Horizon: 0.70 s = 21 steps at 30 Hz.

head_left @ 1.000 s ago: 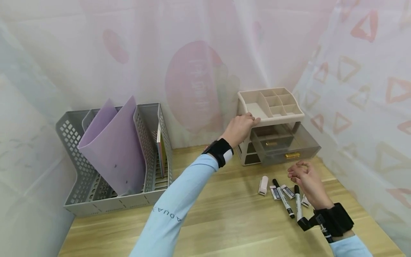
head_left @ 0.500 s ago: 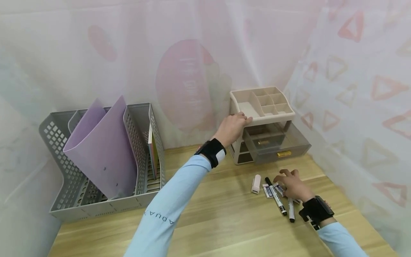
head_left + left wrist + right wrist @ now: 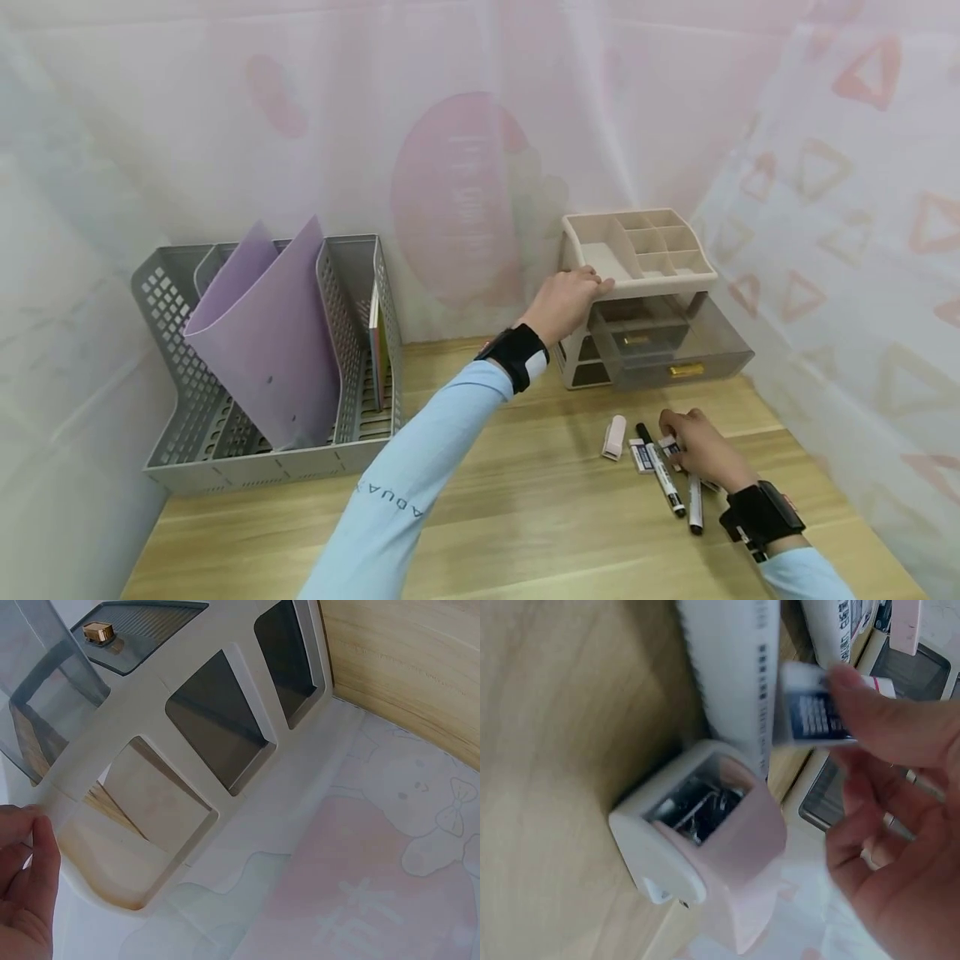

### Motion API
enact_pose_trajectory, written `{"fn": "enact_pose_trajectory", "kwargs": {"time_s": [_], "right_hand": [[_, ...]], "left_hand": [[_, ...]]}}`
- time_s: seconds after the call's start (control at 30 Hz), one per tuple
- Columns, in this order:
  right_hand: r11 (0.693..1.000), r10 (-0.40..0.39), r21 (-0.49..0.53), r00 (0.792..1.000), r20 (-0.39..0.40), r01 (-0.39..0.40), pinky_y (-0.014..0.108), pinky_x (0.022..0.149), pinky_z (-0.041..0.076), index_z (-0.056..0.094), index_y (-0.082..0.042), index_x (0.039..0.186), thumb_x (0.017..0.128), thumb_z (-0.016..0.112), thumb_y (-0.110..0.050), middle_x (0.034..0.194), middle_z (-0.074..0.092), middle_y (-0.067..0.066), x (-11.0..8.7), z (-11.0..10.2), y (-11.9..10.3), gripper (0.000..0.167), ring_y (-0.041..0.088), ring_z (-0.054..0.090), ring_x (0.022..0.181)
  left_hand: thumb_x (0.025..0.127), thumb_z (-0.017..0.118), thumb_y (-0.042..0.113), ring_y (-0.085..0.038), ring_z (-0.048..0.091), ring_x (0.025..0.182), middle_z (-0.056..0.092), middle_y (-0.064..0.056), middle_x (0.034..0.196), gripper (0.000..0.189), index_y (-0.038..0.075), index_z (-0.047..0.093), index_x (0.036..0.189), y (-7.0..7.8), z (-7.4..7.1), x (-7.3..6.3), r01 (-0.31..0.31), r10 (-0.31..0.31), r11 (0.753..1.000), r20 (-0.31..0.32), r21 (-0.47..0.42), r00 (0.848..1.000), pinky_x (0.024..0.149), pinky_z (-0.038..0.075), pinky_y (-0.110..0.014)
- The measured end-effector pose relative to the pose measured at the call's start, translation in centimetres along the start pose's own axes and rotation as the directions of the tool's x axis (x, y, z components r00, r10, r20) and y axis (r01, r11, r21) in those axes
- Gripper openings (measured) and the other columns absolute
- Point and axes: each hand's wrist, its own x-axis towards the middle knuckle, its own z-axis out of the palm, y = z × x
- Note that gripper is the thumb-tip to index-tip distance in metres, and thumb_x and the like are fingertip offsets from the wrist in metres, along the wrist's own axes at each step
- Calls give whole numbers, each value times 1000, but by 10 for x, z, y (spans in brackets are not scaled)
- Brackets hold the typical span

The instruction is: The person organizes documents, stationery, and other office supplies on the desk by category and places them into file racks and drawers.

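Note:
My left hand (image 3: pixel 562 304) grips the front left corner of a cream desktop drawer organizer (image 3: pixel 660 286), thumb and fingers at its edge in the left wrist view. Its upper clear grey drawer (image 3: pixel 712 354) is pulled out. Below it, my right hand (image 3: pixel 705 450) pinches a white eraser with a dark blue label (image 3: pixel 817 716) between thumb and finger. White markers with black caps (image 3: pixel 662 473) lie beside that hand, along with another eraser (image 3: pixel 641 457). A pink-and-white piece with a dark window (image 3: pixel 697 825) sits near the hand in the right wrist view.
A small pale pink object (image 3: pixel 613 437) lies left of the markers. At the left of the wooden table (image 3: pixel 510 517) stands a grey file rack (image 3: pixel 300 460) with a purple folder (image 3: pixel 262 350) and thin books (image 3: pixel 378 350). Printed curtains hang behind and at the sides.
My right hand has come down from in front of the drawer to the erasers and now pinches one. My left hand has kept its grip on the organizer.

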Motion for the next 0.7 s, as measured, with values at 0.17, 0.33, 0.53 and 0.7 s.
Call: {"fn": "enact_pose_trajectory", "kwargs": {"time_s": [0.17,0.33,0.53,0.7], "right_hand": [[1000,8,11,999,-49,-7,24,58,34,54,-12,87,76,77,7,72,50,-5,-2,-5,-1,32,6,40,65],[1000,-15,8,986,-164,17,24,57,42,61,-15,87,76,79,5,74,60,-7,-5,-12,-5,29,4,52,64],[982,-44,169,975,-219,82,24,61,56,67,-14,88,78,78,5,79,70,-4,-4,-30,-21,24,2,64,71],[948,16,315,983,-182,43,22,66,58,70,-13,92,83,76,2,89,71,2,3,-60,-46,18,-3,63,80]], "left_hand": [[103,48,2,-18,69,100,70,4,124,46,27,59,140,3,2,3,3,-3,1000,-5,-4,1000,71,60,-30],[103,48,2,-18,69,98,71,4,121,45,26,60,139,4,5,3,-4,4,1000,-13,7,1000,69,60,-30],[103,47,2,-18,70,99,71,4,122,44,25,60,139,3,4,3,-16,17,999,-29,30,999,70,60,-30],[102,49,1,-19,68,110,69,2,127,45,24,59,140,0,4,3,-17,17,1000,-21,18,1000,74,61,-31]]}}
